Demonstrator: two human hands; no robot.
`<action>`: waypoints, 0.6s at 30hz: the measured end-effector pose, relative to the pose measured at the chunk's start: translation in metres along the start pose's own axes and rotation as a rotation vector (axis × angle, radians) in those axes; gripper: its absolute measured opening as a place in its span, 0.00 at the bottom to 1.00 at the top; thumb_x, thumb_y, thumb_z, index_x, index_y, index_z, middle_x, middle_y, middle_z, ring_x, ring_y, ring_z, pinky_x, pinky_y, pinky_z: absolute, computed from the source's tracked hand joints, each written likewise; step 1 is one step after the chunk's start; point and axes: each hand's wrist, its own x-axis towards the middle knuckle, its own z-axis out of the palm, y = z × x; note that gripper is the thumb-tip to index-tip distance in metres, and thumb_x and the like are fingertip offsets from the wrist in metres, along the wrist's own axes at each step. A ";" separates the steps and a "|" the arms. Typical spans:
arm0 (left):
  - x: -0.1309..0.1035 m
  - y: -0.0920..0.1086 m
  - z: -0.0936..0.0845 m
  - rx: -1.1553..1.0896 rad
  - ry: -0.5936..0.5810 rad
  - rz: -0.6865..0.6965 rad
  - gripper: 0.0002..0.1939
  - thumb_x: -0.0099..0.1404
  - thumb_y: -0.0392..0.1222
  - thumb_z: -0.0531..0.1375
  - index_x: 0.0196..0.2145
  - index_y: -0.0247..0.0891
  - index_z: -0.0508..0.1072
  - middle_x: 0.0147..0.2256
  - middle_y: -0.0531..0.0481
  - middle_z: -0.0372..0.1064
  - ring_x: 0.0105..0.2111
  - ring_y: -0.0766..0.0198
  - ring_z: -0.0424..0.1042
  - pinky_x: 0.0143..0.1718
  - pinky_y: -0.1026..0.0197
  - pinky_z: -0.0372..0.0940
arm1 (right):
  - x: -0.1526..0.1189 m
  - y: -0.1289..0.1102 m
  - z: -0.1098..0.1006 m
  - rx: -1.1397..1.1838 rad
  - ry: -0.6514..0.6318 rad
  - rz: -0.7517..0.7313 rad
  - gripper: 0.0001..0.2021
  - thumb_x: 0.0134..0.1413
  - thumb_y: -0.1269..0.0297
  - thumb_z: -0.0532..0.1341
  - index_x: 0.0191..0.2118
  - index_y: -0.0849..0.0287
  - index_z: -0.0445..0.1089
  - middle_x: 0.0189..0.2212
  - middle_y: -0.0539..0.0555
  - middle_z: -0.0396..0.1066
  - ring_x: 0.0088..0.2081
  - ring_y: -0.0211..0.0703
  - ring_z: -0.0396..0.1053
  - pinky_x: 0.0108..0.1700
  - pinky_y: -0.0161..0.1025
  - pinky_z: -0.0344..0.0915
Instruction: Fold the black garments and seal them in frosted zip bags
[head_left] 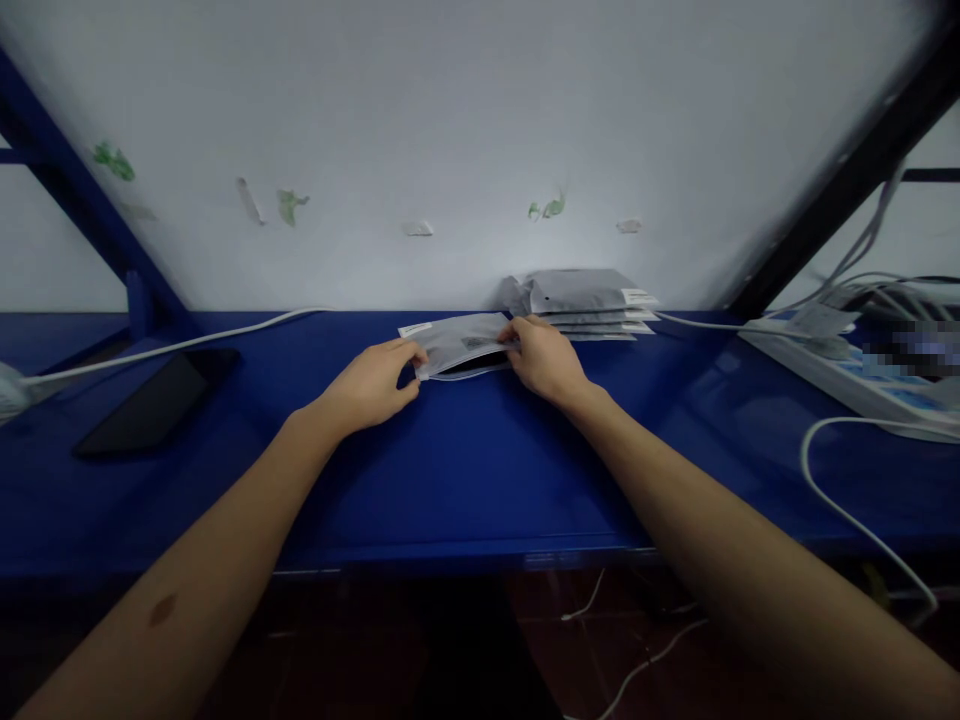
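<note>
A grey plastic zip bag (457, 341) with a white label at its far left corner lies on the blue table, its mouth gaping towards me and something dark showing inside. My left hand (379, 382) pinches the left end of the bag's opening between thumb and fingers. At the other end, my right hand (546, 358) grips the edge of the opening, its fingertips partly hidden. Just behind the right hand sits a stack of similar grey bags (581, 290), with white labels sticking out on the right.
On the left lies a black phone-like slab (157, 402) beside a white cable (187, 343). To the right are a white tray-like holder (810, 365) and more cables (825, 425). A white wall backs the blue table (465, 480); its front edge is near me.
</note>
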 end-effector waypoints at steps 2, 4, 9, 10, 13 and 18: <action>0.001 -0.001 0.000 -0.003 0.010 0.019 0.11 0.65 0.39 0.55 0.43 0.39 0.75 0.44 0.45 0.74 0.45 0.56 0.73 0.49 0.53 0.65 | -0.001 -0.006 -0.002 0.003 0.019 -0.040 0.13 0.56 0.71 0.56 0.46 0.61 0.72 0.46 0.63 0.71 0.48 0.56 0.69 0.50 0.52 0.65; 0.002 0.000 0.000 -0.007 0.023 0.040 0.10 0.66 0.39 0.55 0.42 0.41 0.75 0.43 0.46 0.75 0.44 0.58 0.73 0.49 0.54 0.64 | -0.004 -0.017 -0.005 0.011 0.062 -0.118 0.16 0.56 0.70 0.57 0.50 0.62 0.71 0.48 0.65 0.69 0.52 0.59 0.66 0.53 0.55 0.64; 0.001 0.010 -0.002 0.060 0.073 0.016 0.08 0.68 0.41 0.55 0.39 0.41 0.74 0.41 0.47 0.73 0.44 0.55 0.70 0.46 0.54 0.64 | -0.013 -0.047 -0.013 0.083 0.000 -0.446 0.17 0.54 0.69 0.59 0.50 0.57 0.70 0.49 0.60 0.68 0.51 0.55 0.65 0.54 0.53 0.62; 0.001 0.012 -0.002 0.078 0.081 0.010 0.07 0.68 0.41 0.55 0.39 0.40 0.74 0.40 0.46 0.72 0.43 0.55 0.69 0.45 0.54 0.63 | -0.015 -0.051 -0.013 0.090 -0.031 -0.502 0.15 0.55 0.68 0.60 0.49 0.58 0.70 0.48 0.59 0.69 0.50 0.54 0.65 0.54 0.51 0.62; 0.001 0.018 -0.002 0.098 0.090 0.016 0.06 0.68 0.41 0.56 0.37 0.40 0.72 0.38 0.47 0.71 0.42 0.55 0.67 0.43 0.56 0.62 | -0.018 -0.060 -0.012 0.059 -0.058 -0.568 0.11 0.61 0.63 0.59 0.47 0.59 0.71 0.45 0.59 0.70 0.48 0.53 0.64 0.52 0.49 0.61; 0.001 0.021 -0.003 0.138 0.140 0.036 0.06 0.70 0.41 0.53 0.37 0.41 0.69 0.39 0.48 0.69 0.44 0.56 0.65 0.45 0.55 0.60 | -0.015 -0.058 -0.013 -0.094 0.016 -0.497 0.11 0.68 0.61 0.53 0.42 0.57 0.72 0.43 0.60 0.71 0.47 0.53 0.63 0.50 0.50 0.58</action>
